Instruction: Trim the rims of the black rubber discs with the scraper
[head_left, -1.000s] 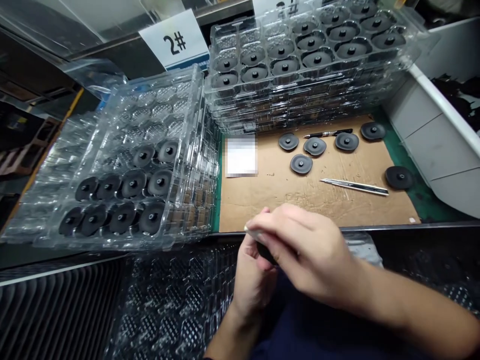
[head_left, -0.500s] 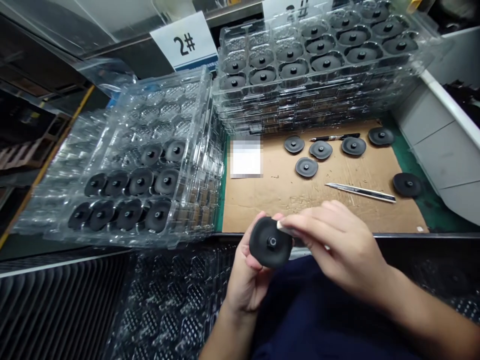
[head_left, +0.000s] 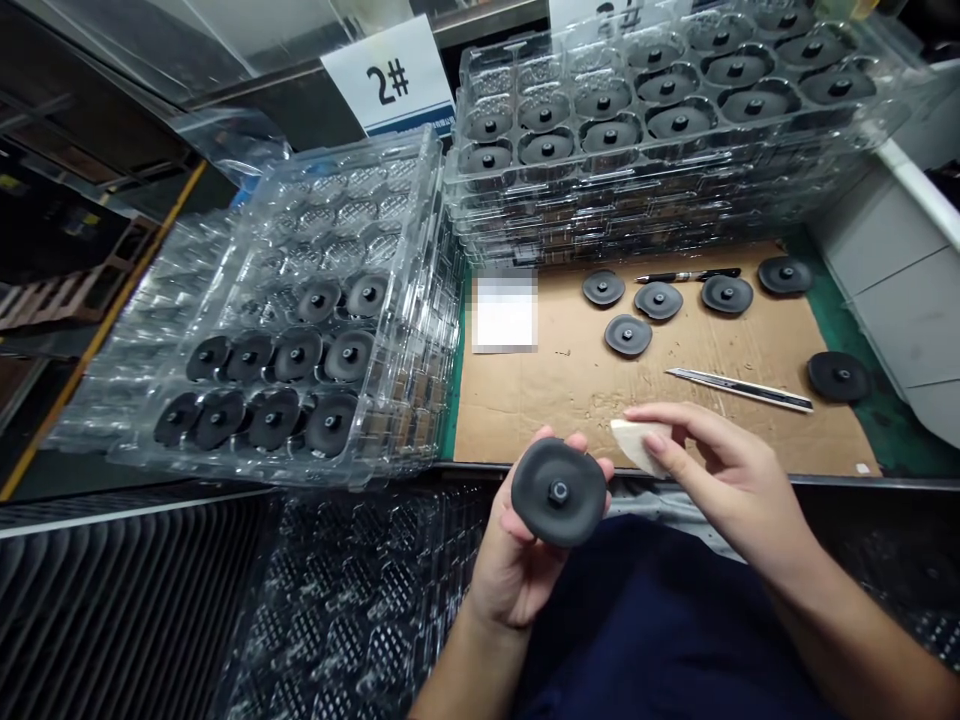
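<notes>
- Black rubber disc [head_left: 559, 492] with a central stud sits in the left hand [head_left: 510, 570], its fingers [head_left: 577, 442] clamped around the rim, just in front of the brown cardboard sheet [head_left: 525, 420].
- The right hand [head_left: 720, 480] pinches a white wedge-shaped pad [head_left: 636, 445] over that sheet's near edge, just beside the disc.

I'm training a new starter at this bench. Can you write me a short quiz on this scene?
1. What does the left hand hold?
2. True or false: the craft knife lies on the cardboard sheet.
3. Fill in the blank: the white sign behind the clear plastic trays reads ____.

Key:
1. A black disc with a raised stud at its centre.
2. True.
3. 2#
</notes>
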